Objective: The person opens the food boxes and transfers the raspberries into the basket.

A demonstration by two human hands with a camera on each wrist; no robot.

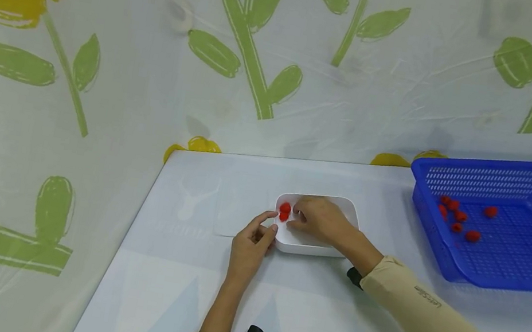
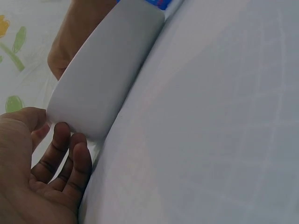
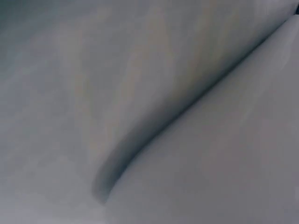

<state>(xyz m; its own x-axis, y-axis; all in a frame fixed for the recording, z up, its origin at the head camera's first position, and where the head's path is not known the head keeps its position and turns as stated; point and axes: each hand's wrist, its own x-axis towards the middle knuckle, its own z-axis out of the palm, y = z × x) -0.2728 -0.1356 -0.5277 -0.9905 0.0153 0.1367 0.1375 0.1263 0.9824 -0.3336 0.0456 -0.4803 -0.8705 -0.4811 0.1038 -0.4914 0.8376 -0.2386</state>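
Note:
A white rectangular tray (image 1: 307,250) sits on the table, with two small red berry-like pieces (image 1: 285,208) at its left end. My left hand (image 1: 248,250) pinches that left end, forefinger at the rim and thumb by the near corner. In the left wrist view, the fingers of the left hand (image 2: 51,163) lie against the tray's outer wall (image 2: 105,70). My right hand (image 1: 322,219) reaches inside the tray, fingertips just right of the red pieces and apart, with nothing visible between them. The right wrist view shows only blurred pale surfaces, no hand.
A blue slotted basket (image 1: 439,257) stands at the right with several more red pieces (image 1: 472,236), mostly along its left side. A thin, pale flat sheet (image 1: 238,208) lies left of the tray. A flower-printed cloth (image 1: 132,52) hangs behind the table.

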